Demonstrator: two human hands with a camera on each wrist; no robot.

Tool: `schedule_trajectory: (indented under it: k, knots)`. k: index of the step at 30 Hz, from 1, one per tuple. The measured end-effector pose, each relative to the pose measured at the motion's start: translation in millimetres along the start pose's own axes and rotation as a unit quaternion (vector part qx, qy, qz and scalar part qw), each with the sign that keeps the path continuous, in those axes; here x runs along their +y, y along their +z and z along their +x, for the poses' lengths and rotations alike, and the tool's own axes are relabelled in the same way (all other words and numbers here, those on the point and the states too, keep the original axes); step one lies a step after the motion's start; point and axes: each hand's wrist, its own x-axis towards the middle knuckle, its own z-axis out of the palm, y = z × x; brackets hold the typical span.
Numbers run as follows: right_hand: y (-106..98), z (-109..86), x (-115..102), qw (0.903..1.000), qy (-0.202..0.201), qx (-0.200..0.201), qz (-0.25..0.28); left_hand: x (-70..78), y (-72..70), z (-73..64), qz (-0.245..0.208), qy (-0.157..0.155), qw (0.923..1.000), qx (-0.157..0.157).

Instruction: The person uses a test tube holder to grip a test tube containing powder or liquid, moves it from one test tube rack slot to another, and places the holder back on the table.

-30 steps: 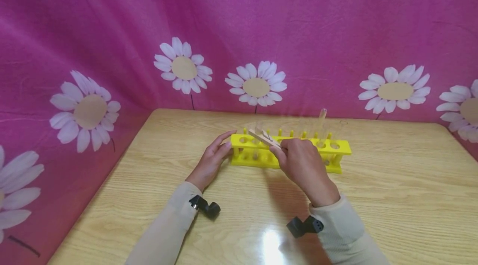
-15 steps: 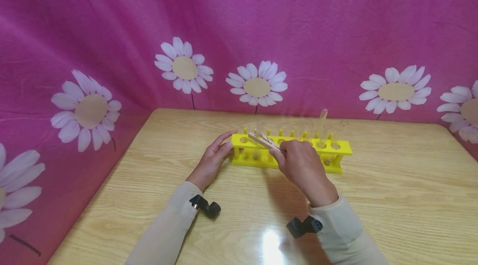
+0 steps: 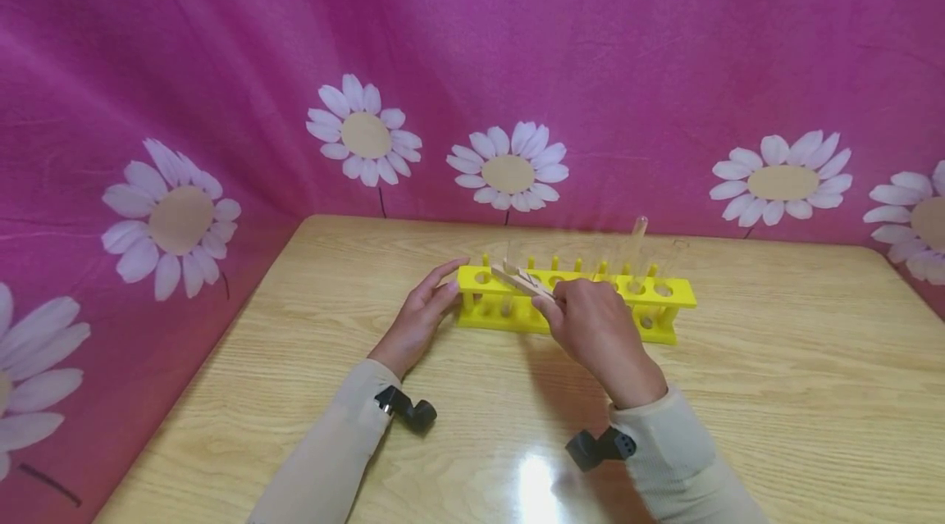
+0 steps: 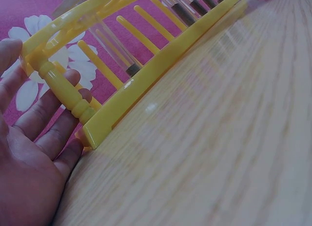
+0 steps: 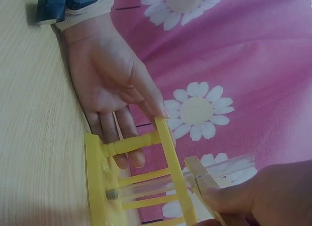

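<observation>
A yellow test tube rack [image 3: 576,281] stands on the table. My left hand [image 3: 415,323] holds its left end, with the thumb at the top bar and fingers reaching behind the end post, as the left wrist view shows. My right hand [image 3: 601,331] grips a wooden test tube clamp [image 3: 522,281]. The clamp's front end lies at a clear test tube [image 5: 236,165] near the rack's left end; whether it pinches the glass is hard to tell. That tube's dark bottom [image 4: 132,70] sits at the rack's base. The right fingers are partly hidden.
Several more clear test tubes stand toward the rack's right end, one tall tube [image 3: 639,237] rising above the others. Yellow pegs [image 3: 555,262] line the back. Behind the wooden table [image 3: 797,385] hangs a pink flowered cloth [image 3: 627,81].
The clamp's front end has dipped very slightly at the tube. My left hand and the rack stay in place.
</observation>
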Motion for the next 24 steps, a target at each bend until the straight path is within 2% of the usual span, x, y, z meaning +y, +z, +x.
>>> schedule_trajectory:
  k: [24]
  knots:
    - [3.3,2.6,0.4,0.9985,0.046,-0.027,0.012,-0.5,0.0,0.5,0.005,-0.002,1.0,0.002]
